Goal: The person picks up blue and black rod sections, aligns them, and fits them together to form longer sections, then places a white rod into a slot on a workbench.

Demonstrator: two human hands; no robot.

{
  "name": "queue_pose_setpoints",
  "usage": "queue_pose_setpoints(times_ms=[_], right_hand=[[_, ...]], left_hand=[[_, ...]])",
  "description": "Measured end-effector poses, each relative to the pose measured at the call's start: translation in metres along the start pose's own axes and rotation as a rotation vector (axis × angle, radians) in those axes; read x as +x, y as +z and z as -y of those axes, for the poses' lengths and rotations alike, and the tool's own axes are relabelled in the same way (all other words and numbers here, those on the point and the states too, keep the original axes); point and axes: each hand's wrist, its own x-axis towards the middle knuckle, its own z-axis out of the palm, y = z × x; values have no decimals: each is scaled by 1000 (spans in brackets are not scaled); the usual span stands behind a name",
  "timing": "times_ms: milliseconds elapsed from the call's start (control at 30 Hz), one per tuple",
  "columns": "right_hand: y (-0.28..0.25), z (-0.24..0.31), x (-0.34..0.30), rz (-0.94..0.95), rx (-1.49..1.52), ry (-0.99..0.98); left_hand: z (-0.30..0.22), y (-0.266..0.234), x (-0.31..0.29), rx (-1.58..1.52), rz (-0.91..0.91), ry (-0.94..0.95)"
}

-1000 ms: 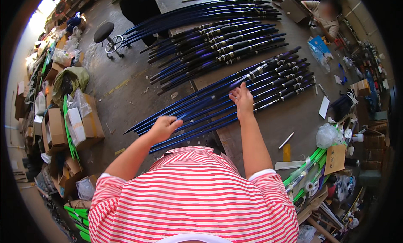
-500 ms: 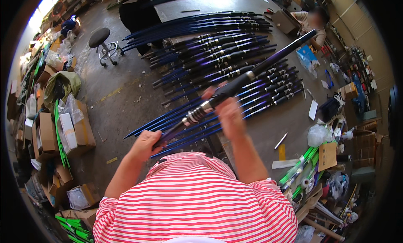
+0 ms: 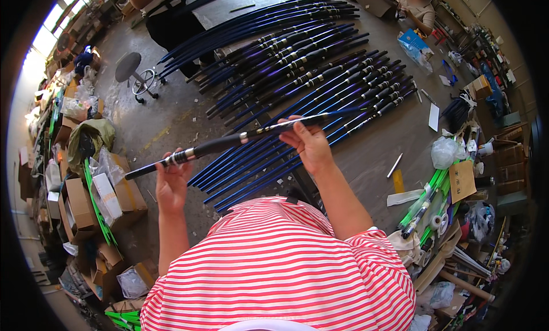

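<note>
A dark fishing rod [image 3: 220, 143] lies across both hands in front of me, rising gently to the right. My left hand [image 3: 173, 185] supports it at the silver reel seat, with the thumb and fingers around its underside. The black butt end sticks out past that hand to the left. My right hand [image 3: 309, 145] holds the shaft beyond the black foregrip and a silver ring, thumb on the near side. Under the rod, a row of similar blue fishing rods [image 3: 337, 93] rests on the table, handles toward the right.
More bundled rods [image 3: 257, 28] lie farther back. A round stool [image 3: 128, 66] stands at the left, near open cardboard boxes [image 3: 80, 202]. To the right are green rods [image 3: 420, 213] and a plastic bag [image 3: 445, 152]. A co-worker [image 3: 416, 8] sits at the far right; another person stands at the back.
The rod has shifted left and tilted flatter. My left hand has gone from the butt end to the reel seat, and my right hand from the grip to the shaft.
</note>
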Motion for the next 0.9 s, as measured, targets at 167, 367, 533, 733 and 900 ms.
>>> queue_pose_setpoints(times_ms=[167,367,533,733,900], right_hand=[[-18,20,-1,-29,231,-214],[-48,78,-8,73,-501,45],[-37,69,-16,477,-885,561],[-16,-10,-46,462,-262,638],[24,-7,-47,490,-194,162]], left_hand=[[-2,-9,3,16,-120,45],[-21,-16,-3,66,-169,62],[-55,-1,13,280,-154,57],[-53,110,23,481,220,251],[19,121,14,474,55,86]])
